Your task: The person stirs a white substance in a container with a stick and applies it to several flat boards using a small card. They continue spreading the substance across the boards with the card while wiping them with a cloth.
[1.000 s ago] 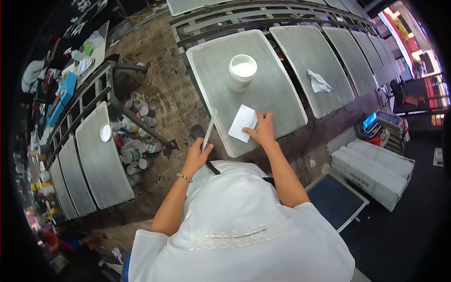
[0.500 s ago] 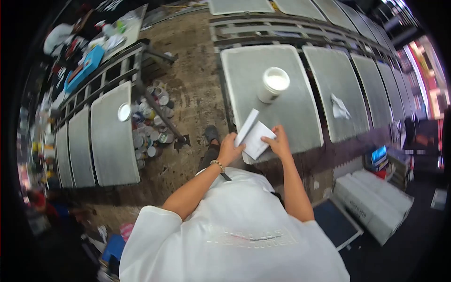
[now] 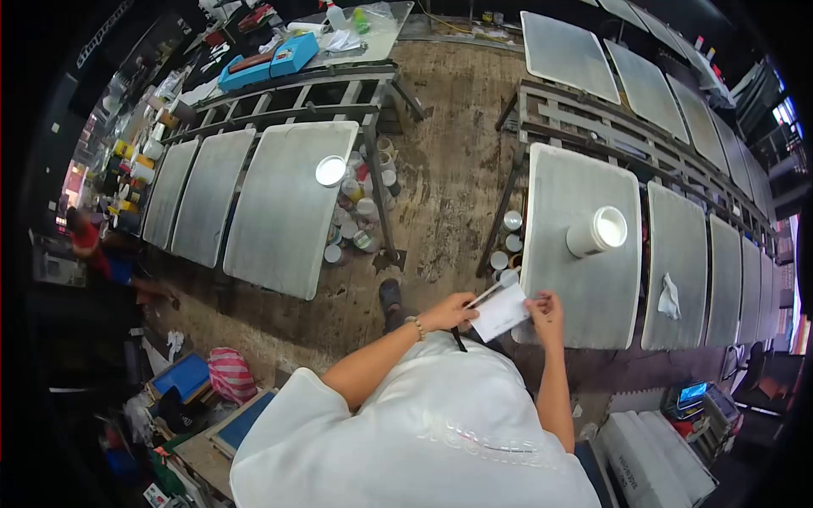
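A flat white rectangular piece (image 3: pixel 501 313), like folded paper or a thin card box, is held in front of my shirt. My left hand (image 3: pixel 449 312), with a beaded bracelet at the wrist, closes on its left edge, where a narrow white strip (image 3: pixel 489 293) angles up. On the opposite side, my right hand (image 3: pixel 546 315) pinches the edge between thumb and fingers. Up and to the right, an open white tub (image 3: pixel 597 231) of white stuff stands on a grey board (image 3: pixel 584 288). A round white lid (image 3: pixel 330 171) lies on a board at the left.
Grey boards line metal racks on both sides, with a wooden floor (image 3: pixel 432 169) between. Several jars (image 3: pixel 360 220) sit under the left rack. A crumpled white cloth (image 3: pixel 669 298) lies on a right board. A person in red (image 3: pixel 87 241) is at far left; grey boxes (image 3: pixel 648 461) stand lower right.
My view has swung left, so the tub and racks appear farther right and lower. Both hands still hold the white piece, which now faces flatter toward me.
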A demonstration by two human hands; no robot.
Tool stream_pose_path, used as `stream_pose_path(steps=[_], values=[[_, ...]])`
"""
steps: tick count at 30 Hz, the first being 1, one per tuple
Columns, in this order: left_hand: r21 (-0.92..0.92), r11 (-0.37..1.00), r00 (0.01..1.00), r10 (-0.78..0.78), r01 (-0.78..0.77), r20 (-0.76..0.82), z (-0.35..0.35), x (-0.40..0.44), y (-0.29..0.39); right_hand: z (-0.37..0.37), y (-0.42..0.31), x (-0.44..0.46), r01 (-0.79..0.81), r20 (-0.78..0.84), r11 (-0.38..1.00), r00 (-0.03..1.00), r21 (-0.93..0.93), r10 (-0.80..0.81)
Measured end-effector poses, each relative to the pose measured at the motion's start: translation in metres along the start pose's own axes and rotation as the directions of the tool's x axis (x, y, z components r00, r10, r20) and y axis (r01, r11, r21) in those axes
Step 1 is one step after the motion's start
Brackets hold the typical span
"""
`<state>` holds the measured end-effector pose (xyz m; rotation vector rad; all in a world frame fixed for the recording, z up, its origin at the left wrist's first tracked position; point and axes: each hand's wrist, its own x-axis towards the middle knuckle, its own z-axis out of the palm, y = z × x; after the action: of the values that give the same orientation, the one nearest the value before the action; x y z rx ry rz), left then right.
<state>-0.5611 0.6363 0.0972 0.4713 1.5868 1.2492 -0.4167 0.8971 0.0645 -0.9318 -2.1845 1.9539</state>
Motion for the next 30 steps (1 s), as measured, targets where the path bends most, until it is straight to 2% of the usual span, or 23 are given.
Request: stream_pose_path(steps=[1, 2, 3, 4, 6, 7, 9, 10, 12, 13, 15, 17, 18, 20, 22, 23, 24, 25, 26, 27, 28, 29, 30], values=[[-0.007, 1.000, 1.000, 0.014, -0.014, -0.007, -0.018, -0.001, -0.008, -0.004, -0.006, 0.011, 0.048, -0.175, 0.998, 0.983, -0.033, -0.053], [-0.076, 0.995, 0.992, 0.059, -0.068, -0.109, -0.037, -0.001, -0.019, -0.011, -0.013, 0.022, 0.090, -0.340, 0.993, 0.934, -0.075, -0.110], [-0.140, 0.982, 0.971, 0.097, -0.130, -0.219, -0.058, -0.005, -0.027, -0.020, -0.025, 0.033, 0.042, -0.459, 0.999, 0.887, -0.011, -0.042], [-0.089, 0.990, 0.944, 0.073, -0.106, -0.321, -0.083, -0.016, -0.022, -0.034, -0.039, 0.048, 0.007, -0.564, 0.998, 0.825, 0.057, 0.026], [-0.051, 0.995, 0.873, 0.054, -0.090, -0.485, -0.146, -0.047, -0.011, -0.059, -0.029, 0.092, 0.184, -0.688, 0.978, 0.723, 0.098, -0.067], [-0.059, 0.992, 0.834, 0.058, -0.109, -0.549, -0.178, -0.061, -0.008, -0.070, -0.033, 0.109, 0.187, -0.672, 0.979, 0.736, 0.082, -0.085], [-0.164, 0.952, 0.732, 0.084, -0.260, -0.676, -0.228, -0.092, -0.008, -0.076, -0.043, 0.132, 0.297, -0.651, 0.954, 0.718, -0.031, -0.245], [-0.184, 0.950, 0.726, 0.061, -0.253, -0.685, -0.247, -0.109, -0.012, -0.068, -0.053, 0.129, 0.285, -0.634, 0.958, 0.734, -0.040, -0.245], [-0.190, 0.940, 0.545, -0.006, -0.282, -0.838, -0.283, -0.132, -0.019, -0.055, -0.076, 0.130, 0.377, -0.670, 0.925, 0.677, -0.040, -0.305], [-0.193, 0.939, 0.536, -0.011, -0.284, -0.844, -0.296, -0.135, -0.029, -0.051, -0.075, 0.135, 0.428, -0.701, 0.899, 0.614, -0.091, -0.363], [-0.264, 0.918, 0.463, -0.104, -0.295, -0.880, -0.310, -0.149, -0.056, -0.066, -0.064, 0.145, 0.416, -0.691, 0.890, 0.590, -0.184, -0.419], [-0.245, 0.930, 0.441, -0.105, -0.273, -0.891, -0.311, -0.163, -0.072, -0.052, -0.074, 0.134, 0.301, -0.717, 0.928, 0.595, -0.221, -0.364], [-0.262, 0.939, 0.455, -0.139, -0.221, -0.880, -0.310, -0.172, -0.078, -0.038, -0.071, 0.126, 0.294, -0.713, 0.935, 0.611, -0.199, -0.344], [-0.279, 0.941, 0.450, -0.169, -0.189, -0.877, -0.311, -0.186, -0.104, -0.023, -0.080, 0.117, 0.278, -0.697, 0.901, 0.571, -0.333, -0.434], [-0.115, 0.992, 0.426, -0.123, 0.044, -0.896, -0.313, -0.195, -0.139, 0.024, -0.094, 0.092, 0.369, -0.739, 0.884, 0.501, -0.288, -0.450], [-0.122, 0.992, 0.409, -0.127, 0.039, -0.904, -0.315, -0.204, -0.133, 0.036, -0.088, 0.081, 0.319, -0.704, 0.897, 0.558, -0.306, -0.439], [0.012, 0.989, 0.418, -0.050, 0.145, -0.907, -0.314, -0.214, -0.120, 0.047, -0.083, 0.074, 0.274, -0.662, 0.903, 0.615, -0.330, -0.428], [0.141, 0.958, 0.436, 0.019, 0.249, -0.900, -0.311, -0.222, -0.109, 0.074, -0.093, 0.060, 0.291, -0.611, 0.916, 0.682, -0.277, -0.401], [0.088, 0.969, 0.459, -0.030, 0.232, -0.888, -0.313, -0.225, -0.103, 0.107, -0.108, 0.041, 0.301, -0.552, 0.927, 0.744, -0.225, -0.376], [0.073, 0.971, 0.435, -0.034, 0.226, -0.900, -0.315, -0.228, -0.100, 0.136, -0.127, 0.024, 0.175, -0.513, 0.939, 0.801, -0.295, -0.310], [0.163, 0.954, 0.522, 0.008, 0.252, -0.853, -0.319, -0.230, -0.097, 0.144, -0.097, 0.027, 0.166, -0.522, 0.939, 0.795, -0.302, -0.308], [0.257, 0.927, 0.600, 0.045, 0.272, -0.798, -0.327, -0.230, -0.095, 0.159, -0.080, 0.027, 0.323, -0.444, 0.924, 0.811, -0.202, -0.381], [0.289, 0.908, 0.597, 0.056, 0.303, -0.800, -0.330, -0.229, -0.099, 0.175, -0.075, 0.021, 0.304, -0.370, 0.908, 0.839, -0.288, -0.398]])
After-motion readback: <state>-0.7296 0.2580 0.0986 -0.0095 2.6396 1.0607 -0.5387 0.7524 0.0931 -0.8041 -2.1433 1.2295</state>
